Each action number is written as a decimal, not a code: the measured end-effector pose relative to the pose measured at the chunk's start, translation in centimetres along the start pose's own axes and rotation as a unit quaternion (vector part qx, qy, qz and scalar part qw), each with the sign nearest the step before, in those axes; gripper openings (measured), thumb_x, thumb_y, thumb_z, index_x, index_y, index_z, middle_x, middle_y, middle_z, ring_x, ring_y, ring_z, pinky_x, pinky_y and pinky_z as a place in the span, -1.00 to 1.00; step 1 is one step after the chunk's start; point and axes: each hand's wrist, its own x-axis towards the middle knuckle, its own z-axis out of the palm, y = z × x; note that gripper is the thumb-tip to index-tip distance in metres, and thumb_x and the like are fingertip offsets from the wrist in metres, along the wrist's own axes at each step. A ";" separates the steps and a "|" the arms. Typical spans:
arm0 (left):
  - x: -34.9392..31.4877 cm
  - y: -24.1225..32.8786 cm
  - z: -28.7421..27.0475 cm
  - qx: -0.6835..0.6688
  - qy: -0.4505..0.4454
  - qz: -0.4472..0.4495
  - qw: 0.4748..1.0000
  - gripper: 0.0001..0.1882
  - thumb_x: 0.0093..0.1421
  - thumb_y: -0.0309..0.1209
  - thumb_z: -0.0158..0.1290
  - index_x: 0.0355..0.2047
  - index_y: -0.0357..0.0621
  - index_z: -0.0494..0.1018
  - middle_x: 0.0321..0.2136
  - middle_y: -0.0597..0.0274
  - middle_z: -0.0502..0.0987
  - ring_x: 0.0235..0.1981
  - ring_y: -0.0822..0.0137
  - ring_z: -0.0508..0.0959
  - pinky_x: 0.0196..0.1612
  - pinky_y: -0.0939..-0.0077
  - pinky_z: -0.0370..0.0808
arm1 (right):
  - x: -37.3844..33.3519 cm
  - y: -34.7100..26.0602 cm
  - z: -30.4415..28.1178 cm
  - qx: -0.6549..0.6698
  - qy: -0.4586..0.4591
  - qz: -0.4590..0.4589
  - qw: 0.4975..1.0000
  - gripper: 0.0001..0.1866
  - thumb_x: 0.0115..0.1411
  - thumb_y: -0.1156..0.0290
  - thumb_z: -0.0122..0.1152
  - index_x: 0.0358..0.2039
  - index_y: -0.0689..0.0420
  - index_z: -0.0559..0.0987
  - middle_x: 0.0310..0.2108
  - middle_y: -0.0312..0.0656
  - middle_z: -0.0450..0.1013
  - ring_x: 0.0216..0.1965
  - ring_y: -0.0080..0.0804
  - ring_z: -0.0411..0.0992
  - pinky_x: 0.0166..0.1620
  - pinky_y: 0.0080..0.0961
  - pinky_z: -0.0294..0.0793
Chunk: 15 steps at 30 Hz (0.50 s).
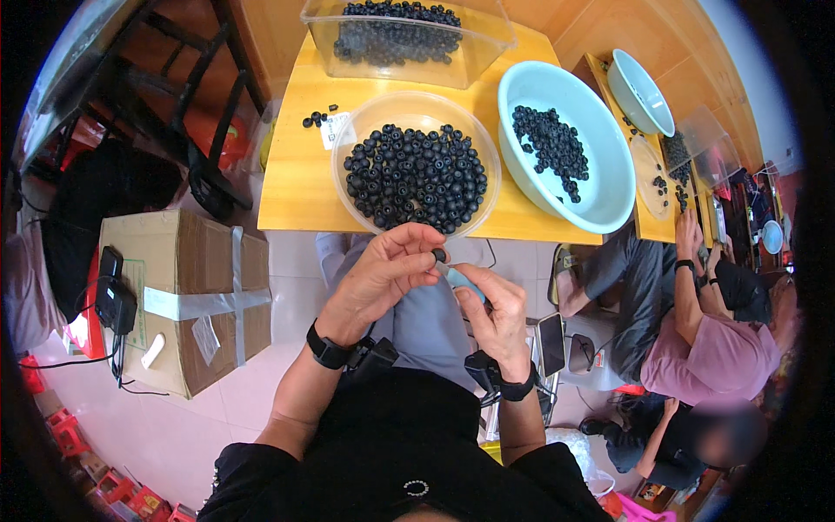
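Small, rounded black bead (439,255), pinched by left hand (384,271), pale-blue object (461,280), pinched by right hand (501,315)

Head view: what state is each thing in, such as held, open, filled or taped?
Left hand: closed, pinching the small black piece.
Small black piece: held.
Right hand: closed, gripping the pale blue item.
Pale blue item: held, pointed toward the piece.
Round clear tub: open, partly filled with black pieces.
Rectangular clear bin: open, containing black pieces.
Light blue basin: open, sparsely filled.
Cardboard box: taped.
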 end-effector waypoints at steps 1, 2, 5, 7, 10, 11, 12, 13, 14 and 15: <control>-0.2 -0.2 0.0 -0.001 0.002 0.001 1.000 -0.79 0.12 -0.56 0.06 -0.21 -0.24 0.40 -0.28 0.10 0.48 -0.35 0.44 0.55 -0.28 0.68 0.58 | 0.0 -0.1 0.0 -0.015 -0.012 -0.003 1.000 -0.80 0.06 0.50 0.18 -0.27 0.25 0.53 -0.46 -0.06 0.49 -0.58 -0.36 0.46 -0.57 -0.54 0.36; -0.3 -0.4 -0.1 -0.003 0.004 0.002 1.000 -0.79 0.12 -0.56 0.06 -0.21 -0.24 0.40 -0.28 0.10 0.48 -0.35 0.44 0.55 -0.28 0.68 0.58 | 0.0 -0.1 0.0 -0.029 -0.023 -0.007 0.999 -0.80 0.04 0.52 0.19 -0.27 0.25 0.53 -0.47 -0.06 0.48 -0.60 -0.34 0.45 -0.60 -0.53 0.34; -0.5 -0.7 -0.2 -0.018 -0.011 -0.006 1.000 -0.81 0.11 -0.56 0.07 -0.24 -0.23 0.40 -0.29 0.11 0.48 -0.37 0.44 0.55 -0.30 0.70 0.58 | -0.1 0.0 0.0 -0.036 -0.020 -0.012 0.999 -0.79 0.02 0.53 0.19 -0.28 0.25 0.54 -0.48 -0.06 0.48 -0.64 -0.29 0.42 -0.61 -0.50 0.32; -0.6 -0.9 -0.5 -0.028 -0.018 -0.021 0.999 -0.81 0.11 -0.58 0.07 -0.23 -0.22 0.42 -0.31 0.26 0.51 -0.34 0.48 0.55 -0.24 0.65 0.55 | -0.1 0.0 -0.1 -0.039 -0.021 -0.023 0.999 -0.80 0.02 0.53 0.20 -0.28 0.24 0.54 -0.49 -0.07 0.48 -0.65 -0.29 0.41 -0.61 -0.50 0.31; -0.7 -0.9 -0.7 -0.025 -0.018 -0.015 0.999 -0.82 0.12 -0.56 0.07 -0.24 -0.22 0.42 -0.31 0.26 0.51 -0.35 0.49 0.55 -0.24 0.65 0.55 | -0.2 0.1 0.0 -0.045 -0.022 -0.032 0.998 -0.80 0.02 0.53 0.20 -0.29 0.24 0.54 -0.51 -0.07 0.47 -0.67 -0.30 0.39 -0.62 -0.50 0.30; -0.8 -0.9 -0.8 -0.025 -0.017 -0.015 0.999 -0.82 0.12 -0.56 0.07 -0.24 -0.22 0.42 -0.31 0.26 0.51 -0.35 0.49 0.55 -0.24 0.65 0.55 | -0.2 0.2 0.0 -0.050 -0.023 -0.032 0.998 -0.80 0.02 0.53 0.20 -0.29 0.24 0.54 -0.51 -0.08 0.47 -0.69 -0.30 0.38 -0.62 -0.50 0.30; -0.8 -0.9 -0.8 -0.025 -0.016 -0.020 0.999 -0.82 0.12 -0.56 0.07 -0.24 -0.22 0.42 -0.32 0.27 0.50 -0.36 0.49 0.55 -0.24 0.65 0.55 | -0.2 0.2 0.0 -0.050 -0.022 -0.031 0.998 -0.80 0.02 0.53 0.20 -0.29 0.24 0.54 -0.51 -0.08 0.47 -0.69 -0.30 0.38 -0.62 -0.50 0.30; -0.8 -0.9 -0.8 -0.026 -0.014 -0.025 0.999 -0.82 0.12 -0.56 0.07 -0.24 -0.21 0.41 -0.32 0.28 0.50 -0.36 0.49 0.55 -0.24 0.65 0.55 | -0.1 0.2 0.1 -0.051 -0.018 -0.031 0.998 -0.80 0.02 0.52 0.20 -0.29 0.24 0.54 -0.52 -0.08 0.46 -0.70 -0.31 0.37 -0.63 -0.50 0.29; -0.8 -0.9 -0.7 -0.027 -0.015 -0.025 0.999 -0.82 0.12 -0.56 0.07 -0.24 -0.21 0.41 -0.32 0.28 0.50 -0.36 0.49 0.55 -0.24 0.65 0.55 | -0.1 0.1 0.1 -0.051 -0.014 -0.030 0.998 -0.80 0.02 0.52 0.21 -0.30 0.23 0.54 -0.52 -0.09 0.46 -0.71 -0.32 0.36 -0.63 -0.50 0.29; -0.8 -0.9 -0.7 -0.031 -0.014 -0.028 0.999 -0.81 0.12 -0.55 0.07 -0.23 -0.21 0.41 -0.33 0.28 0.50 -0.37 0.49 0.55 -0.24 0.65 0.55 | -0.1 0.1 0.1 -0.051 -0.015 -0.030 0.998 -0.80 0.02 0.52 0.21 -0.30 0.23 0.54 -0.52 -0.09 0.46 -0.71 -0.32 0.36 -0.63 -0.50 0.29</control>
